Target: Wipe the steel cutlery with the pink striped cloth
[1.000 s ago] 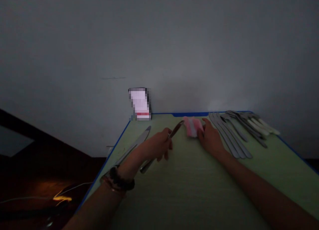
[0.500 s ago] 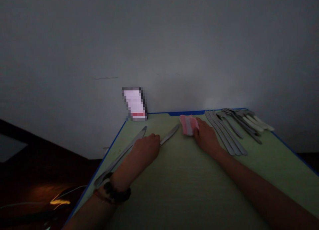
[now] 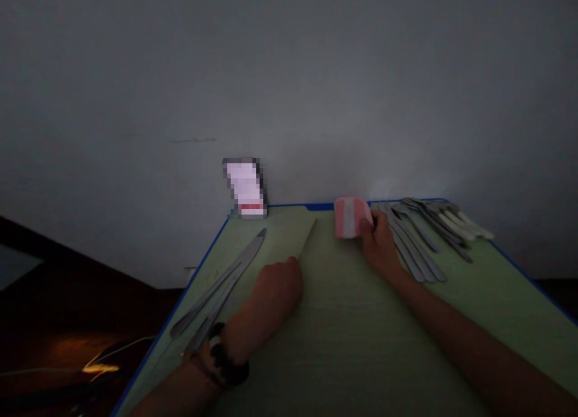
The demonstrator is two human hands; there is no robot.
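Observation:
My left hand (image 3: pixel 276 290) is closed round the handle of a table knife (image 3: pixel 307 237), its thin blade pointing away from me and seen nearly edge-on. The handle is hidden in my fist. To its right, my right hand (image 3: pixel 380 242) pinches a folded pink-and-white striped cloth (image 3: pixel 348 217) by its right side, near the back edge of the table. Cloth and knife are apart. Left of my left hand lie more table knives (image 3: pixel 239 269), crossing one another, their lower ends close to my beaded wrist.
On the right of the green, blue-edged table (image 3: pixel 343 344) lies a row of metal knives (image 3: pixel 418 257), then a pile of forks and spoons (image 3: pixel 445 224), some white-handled. A blurred-out phone (image 3: pixel 246 188) leans on the wall at the back left.
My left hand has drawn nearer and right, turning the knife so its blade shows edge-on. My right hand has lifted the cloth slightly and moved it right, away from the blade.

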